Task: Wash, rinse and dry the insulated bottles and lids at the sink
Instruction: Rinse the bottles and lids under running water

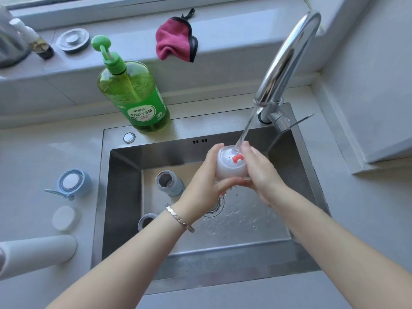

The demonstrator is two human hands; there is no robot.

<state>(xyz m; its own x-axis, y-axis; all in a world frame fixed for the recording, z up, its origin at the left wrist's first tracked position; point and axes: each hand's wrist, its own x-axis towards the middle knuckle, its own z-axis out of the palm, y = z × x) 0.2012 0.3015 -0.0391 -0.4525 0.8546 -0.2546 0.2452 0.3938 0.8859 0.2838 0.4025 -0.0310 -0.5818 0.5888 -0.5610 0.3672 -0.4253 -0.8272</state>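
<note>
Holding a white bottle (230, 167) under running tap (287, 61), both hands

- Two hands are counted: left hand (200, 184), right hand (263, 177).
- One white container (229, 169) is held.
- Three bottles are counted: blue bottle (170, 184), grey bottle (143, 219), pale bottle (38, 250).
- Two lids are counted: blue lid (73, 182), white lid (64, 217).
- One soap bottle (133, 94) and one cloth (176, 41) are seen.

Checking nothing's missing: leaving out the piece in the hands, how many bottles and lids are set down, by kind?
Bottles in the sink: 2
Bottle on the counter: 1
Lids on the counter: 2
Total: 5
</note>
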